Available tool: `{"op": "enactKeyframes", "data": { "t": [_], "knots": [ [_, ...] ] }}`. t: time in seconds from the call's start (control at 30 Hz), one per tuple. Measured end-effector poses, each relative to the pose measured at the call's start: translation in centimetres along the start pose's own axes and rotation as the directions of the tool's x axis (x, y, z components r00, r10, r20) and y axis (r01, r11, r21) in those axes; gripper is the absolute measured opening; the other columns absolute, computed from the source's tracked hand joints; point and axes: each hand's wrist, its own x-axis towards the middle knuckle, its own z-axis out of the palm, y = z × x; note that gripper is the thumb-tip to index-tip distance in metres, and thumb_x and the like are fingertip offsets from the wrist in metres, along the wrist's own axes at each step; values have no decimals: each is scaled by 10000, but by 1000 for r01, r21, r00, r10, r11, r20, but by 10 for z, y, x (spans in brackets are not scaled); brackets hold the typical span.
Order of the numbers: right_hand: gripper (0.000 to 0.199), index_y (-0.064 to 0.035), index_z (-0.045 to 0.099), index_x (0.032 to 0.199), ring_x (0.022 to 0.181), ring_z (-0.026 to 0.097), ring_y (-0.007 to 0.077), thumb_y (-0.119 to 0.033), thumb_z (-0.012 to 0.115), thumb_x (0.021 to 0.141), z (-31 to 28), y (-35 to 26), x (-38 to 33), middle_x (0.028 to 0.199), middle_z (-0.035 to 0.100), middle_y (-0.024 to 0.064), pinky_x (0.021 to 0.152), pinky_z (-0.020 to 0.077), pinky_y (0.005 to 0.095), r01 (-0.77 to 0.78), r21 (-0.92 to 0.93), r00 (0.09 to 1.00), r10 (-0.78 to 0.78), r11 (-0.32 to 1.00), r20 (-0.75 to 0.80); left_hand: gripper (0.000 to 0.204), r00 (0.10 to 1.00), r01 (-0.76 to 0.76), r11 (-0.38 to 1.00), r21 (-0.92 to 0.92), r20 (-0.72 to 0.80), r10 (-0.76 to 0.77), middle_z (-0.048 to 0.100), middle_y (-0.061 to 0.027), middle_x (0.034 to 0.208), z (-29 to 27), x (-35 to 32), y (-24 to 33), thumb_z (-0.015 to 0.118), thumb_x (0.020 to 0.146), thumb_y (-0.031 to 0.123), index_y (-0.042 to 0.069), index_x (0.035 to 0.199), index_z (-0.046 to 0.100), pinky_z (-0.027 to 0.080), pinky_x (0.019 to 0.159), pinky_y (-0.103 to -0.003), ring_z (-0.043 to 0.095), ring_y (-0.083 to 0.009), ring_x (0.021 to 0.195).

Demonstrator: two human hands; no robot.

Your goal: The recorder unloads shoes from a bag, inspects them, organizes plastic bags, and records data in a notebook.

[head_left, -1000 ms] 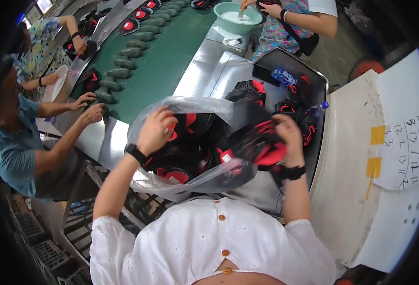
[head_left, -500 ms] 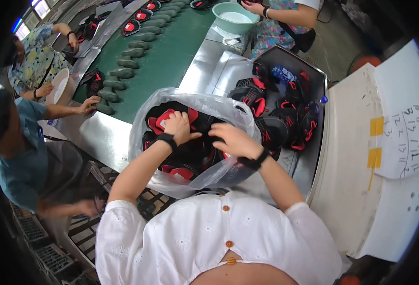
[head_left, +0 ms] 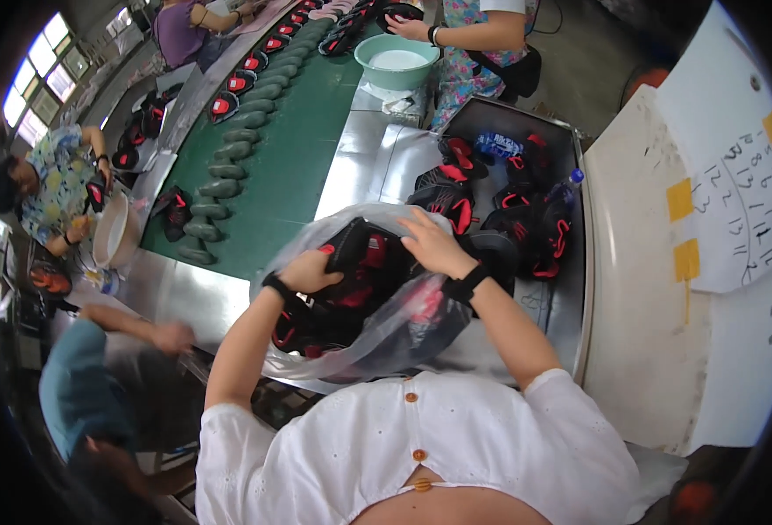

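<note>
Reaching into a wide-mouthed, clear plastic bag (head_left: pixel 403 341) with the left hand (head_left: pixel 310 272), bending its fingers beside a black shoe upper with red parts (head_left: pixel 348 248); cannot tell whether gripped or merely touched. Spreading the fingers of the right hand (head_left: pixel 436 249) wide over the bag's far right rim, near the same upper. Set, bag and all, on a shiny silver metal bench (head_left: pixel 198 284), near a white buttoned shirt (head_left: pixel 417 433). Heaped to the right, in a raised-edge metal tray (head_left: pixel 580 236): loose black-and-red uppers (head_left: pixel 443 197). Lined up beyond, on a flat green surface (head_left: pixel 294 162): dark green foot-shaped forms (head_left: pixel 220 188).
</note>
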Motion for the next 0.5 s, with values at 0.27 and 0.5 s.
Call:
{"op": "enactKeyframes", "data": {
  "t": [0.27,0.5],
  "knots": [
    [573,-74,401,1294,1026,523,135,-512,323,933,-24,-36,-4,1171,515,62,808,473,300,-135,909,989,-2,395,148,528,945,-312,-246,-917,-327,18,544,-122,1193,-29,-84,15,649,772,61,4,1253,440,426,930,-378,545,-233,1071],
    [528,-38,432,1273,1017,529,176,-369,550,879,-28,-72,-2,1197,473,86,852,453,313,203,245,974,-169,948,-154,319,905,-238,530,-814,-383,-182,653,-34,881,-23,-81,66,718,746,106,-26,1015,609,470,735,-252,574,-93,804]
  ]
}}
